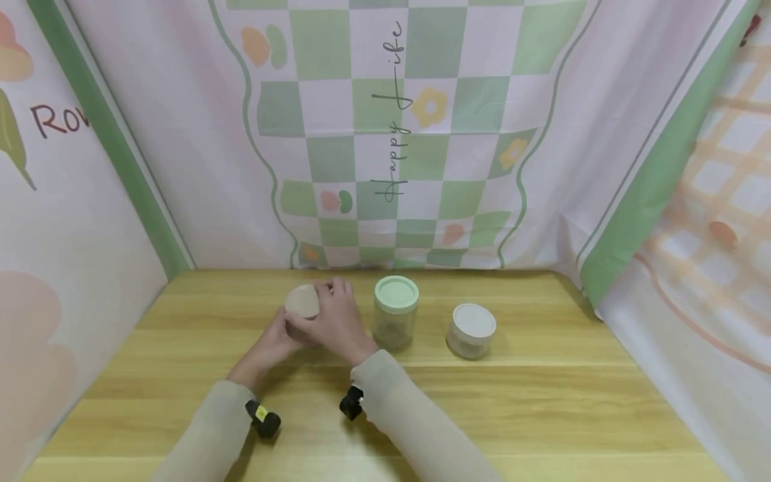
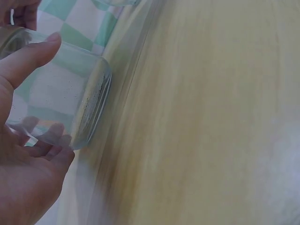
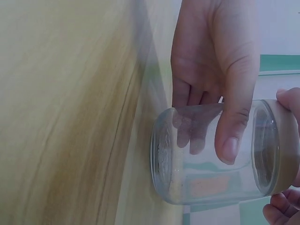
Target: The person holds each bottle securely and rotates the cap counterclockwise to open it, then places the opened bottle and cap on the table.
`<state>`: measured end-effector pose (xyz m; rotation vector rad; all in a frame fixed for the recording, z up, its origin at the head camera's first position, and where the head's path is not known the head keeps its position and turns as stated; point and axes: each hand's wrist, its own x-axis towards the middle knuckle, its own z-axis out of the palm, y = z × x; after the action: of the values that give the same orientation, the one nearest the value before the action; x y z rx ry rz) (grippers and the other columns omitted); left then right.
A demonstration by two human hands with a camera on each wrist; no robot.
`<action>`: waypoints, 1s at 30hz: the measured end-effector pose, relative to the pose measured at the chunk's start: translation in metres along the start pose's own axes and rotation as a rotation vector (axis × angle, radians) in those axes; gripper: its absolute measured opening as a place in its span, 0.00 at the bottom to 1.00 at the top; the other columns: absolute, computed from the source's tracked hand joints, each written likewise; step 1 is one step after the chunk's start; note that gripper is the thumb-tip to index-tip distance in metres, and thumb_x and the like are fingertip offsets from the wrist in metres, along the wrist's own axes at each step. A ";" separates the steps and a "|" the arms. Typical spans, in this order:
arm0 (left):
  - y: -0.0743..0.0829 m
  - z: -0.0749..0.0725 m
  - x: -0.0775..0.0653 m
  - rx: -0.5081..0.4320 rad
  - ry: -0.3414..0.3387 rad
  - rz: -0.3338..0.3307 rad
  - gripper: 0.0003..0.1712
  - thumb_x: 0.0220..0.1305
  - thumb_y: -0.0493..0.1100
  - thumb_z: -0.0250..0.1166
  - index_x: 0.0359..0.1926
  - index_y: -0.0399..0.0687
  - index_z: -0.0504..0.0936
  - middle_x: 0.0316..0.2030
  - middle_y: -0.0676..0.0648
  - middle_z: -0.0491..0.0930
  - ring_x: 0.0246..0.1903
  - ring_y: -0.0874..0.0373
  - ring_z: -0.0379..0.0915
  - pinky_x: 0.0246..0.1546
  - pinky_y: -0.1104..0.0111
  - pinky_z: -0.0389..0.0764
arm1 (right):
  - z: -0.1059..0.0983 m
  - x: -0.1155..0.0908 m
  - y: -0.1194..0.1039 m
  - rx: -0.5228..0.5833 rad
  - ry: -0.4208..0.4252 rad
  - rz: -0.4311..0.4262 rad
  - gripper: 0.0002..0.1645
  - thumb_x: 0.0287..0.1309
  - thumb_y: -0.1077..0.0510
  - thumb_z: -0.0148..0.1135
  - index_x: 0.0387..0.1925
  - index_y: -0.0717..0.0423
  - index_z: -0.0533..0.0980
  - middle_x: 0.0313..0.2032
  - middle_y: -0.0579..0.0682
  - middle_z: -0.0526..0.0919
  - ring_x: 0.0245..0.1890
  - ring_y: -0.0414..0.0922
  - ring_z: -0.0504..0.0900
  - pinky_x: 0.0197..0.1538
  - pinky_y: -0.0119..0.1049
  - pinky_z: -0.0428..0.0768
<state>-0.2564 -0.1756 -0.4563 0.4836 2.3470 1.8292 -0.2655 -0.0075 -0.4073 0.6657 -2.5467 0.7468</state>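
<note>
A clear jar [image 3: 197, 171] with a beige lid [image 1: 301, 301] stands between both hands at the left of the table. My left hand [image 1: 274, 340] grips the jar's body, its thumb on one side and fingers around the other, as the right wrist view shows. My right hand [image 1: 340, 318] holds the lid by its rim from above, on the jar's mouth. Only some fingers of the right hand [image 3: 291, 105] show at the edge of that view. Whether the jar's base touches the table, I cannot tell.
Just right of my right hand stands a tall clear jar with a green lid [image 1: 396, 294]. Farther right is a short clear jar with a white lid [image 1: 474, 321]. The wooden table [image 1: 542, 402] ends at a checked curtain [image 1: 385, 154] behind.
</note>
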 end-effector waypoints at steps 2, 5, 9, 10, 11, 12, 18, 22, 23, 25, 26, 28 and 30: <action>0.000 0.000 0.000 0.001 0.000 -0.006 0.55 0.64 0.39 0.70 0.78 0.44 0.40 0.75 0.36 0.48 0.73 0.36 0.45 0.70 0.37 0.47 | 0.000 0.001 0.000 0.007 -0.003 -0.007 0.49 0.55 0.29 0.66 0.61 0.64 0.75 0.49 0.57 0.72 0.49 0.50 0.69 0.47 0.40 0.77; 0.000 0.000 0.000 0.006 0.002 -0.011 0.55 0.64 0.39 0.70 0.78 0.44 0.40 0.75 0.35 0.49 0.73 0.36 0.46 0.70 0.38 0.47 | -0.001 0.002 0.002 0.030 -0.021 -0.012 0.48 0.56 0.29 0.65 0.62 0.64 0.74 0.50 0.57 0.73 0.50 0.50 0.69 0.47 0.39 0.76; 0.002 0.000 0.000 0.025 0.029 -0.050 0.57 0.61 0.41 0.72 0.77 0.42 0.42 0.74 0.34 0.51 0.72 0.36 0.48 0.71 0.40 0.49 | -0.001 0.003 0.006 0.078 -0.068 -0.008 0.47 0.56 0.30 0.65 0.63 0.61 0.74 0.54 0.56 0.73 0.53 0.50 0.68 0.48 0.39 0.75; 0.003 0.000 0.000 0.022 0.033 -0.062 0.58 0.61 0.42 0.73 0.77 0.42 0.41 0.73 0.34 0.51 0.72 0.36 0.49 0.71 0.40 0.49 | -0.002 0.004 0.007 0.089 -0.077 -0.009 0.47 0.56 0.30 0.66 0.64 0.61 0.74 0.55 0.56 0.73 0.54 0.50 0.68 0.49 0.39 0.75; 0.002 0.000 0.000 0.023 0.038 -0.073 0.58 0.60 0.43 0.74 0.77 0.41 0.42 0.73 0.34 0.52 0.72 0.36 0.49 0.71 0.40 0.50 | -0.002 0.005 0.008 0.103 -0.086 -0.008 0.47 0.56 0.31 0.67 0.64 0.60 0.74 0.56 0.56 0.73 0.55 0.50 0.68 0.50 0.39 0.75; 0.002 0.001 0.000 0.017 0.044 -0.086 0.59 0.59 0.44 0.75 0.77 0.43 0.42 0.73 0.34 0.53 0.71 0.37 0.50 0.71 0.41 0.51 | -0.002 0.005 0.009 0.112 -0.094 -0.009 0.47 0.55 0.31 0.67 0.64 0.60 0.74 0.56 0.56 0.73 0.55 0.50 0.68 0.50 0.40 0.75; 0.001 0.002 0.000 -0.028 0.034 -0.077 0.59 0.58 0.44 0.76 0.77 0.43 0.43 0.71 0.36 0.55 0.70 0.38 0.54 0.70 0.42 0.54 | -0.003 0.008 0.015 0.203 -0.151 0.006 0.48 0.53 0.32 0.69 0.67 0.57 0.73 0.60 0.54 0.72 0.58 0.50 0.66 0.53 0.41 0.74; 0.001 0.001 -0.001 -0.040 0.043 -0.111 0.61 0.58 0.47 0.76 0.77 0.44 0.41 0.73 0.36 0.53 0.71 0.39 0.51 0.71 0.41 0.51 | -0.007 0.009 0.019 0.284 -0.202 0.010 0.48 0.54 0.34 0.69 0.69 0.56 0.71 0.64 0.52 0.71 0.61 0.50 0.65 0.55 0.42 0.75; 0.001 0.001 -0.001 -0.043 0.044 -0.119 0.62 0.57 0.47 0.76 0.77 0.44 0.41 0.73 0.37 0.52 0.71 0.39 0.50 0.71 0.41 0.50 | -0.008 0.009 0.019 0.298 -0.214 0.008 0.48 0.54 0.34 0.69 0.69 0.56 0.70 0.65 0.51 0.71 0.62 0.50 0.65 0.56 0.43 0.75; 0.000 0.001 -0.001 -0.050 0.043 -0.128 0.63 0.57 0.48 0.76 0.78 0.44 0.40 0.74 0.37 0.50 0.72 0.39 0.48 0.71 0.40 0.48 | -0.008 0.010 0.021 0.318 -0.236 0.001 0.48 0.55 0.35 0.69 0.70 0.55 0.69 0.66 0.50 0.71 0.63 0.49 0.65 0.59 0.43 0.74; 0.000 0.001 0.000 -0.051 0.040 -0.125 0.63 0.57 0.48 0.76 0.78 0.44 0.40 0.74 0.37 0.50 0.73 0.39 0.47 0.71 0.40 0.47 | -0.009 0.010 0.022 0.326 -0.247 -0.002 0.47 0.55 0.36 0.69 0.70 0.55 0.69 0.67 0.50 0.70 0.64 0.49 0.64 0.60 0.43 0.73; 0.000 0.001 0.000 -0.050 0.035 -0.117 0.63 0.57 0.47 0.76 0.78 0.44 0.40 0.75 0.37 0.48 0.73 0.39 0.46 0.71 0.40 0.45 | -0.009 0.011 0.024 0.345 -0.265 -0.008 0.47 0.55 0.39 0.70 0.71 0.56 0.68 0.68 0.50 0.70 0.66 0.48 0.64 0.63 0.43 0.71; 0.000 0.001 0.000 -0.039 0.034 -0.112 0.63 0.57 0.47 0.76 0.78 0.43 0.40 0.76 0.36 0.47 0.74 0.38 0.44 0.71 0.39 0.43 | -0.009 0.013 0.026 0.362 -0.288 -0.011 0.47 0.56 0.41 0.69 0.72 0.56 0.67 0.69 0.50 0.68 0.68 0.48 0.62 0.65 0.44 0.69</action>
<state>-0.2566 -0.1749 -0.4566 0.3123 2.3047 1.8424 -0.2875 0.0130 -0.4041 0.9622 -2.6812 1.2030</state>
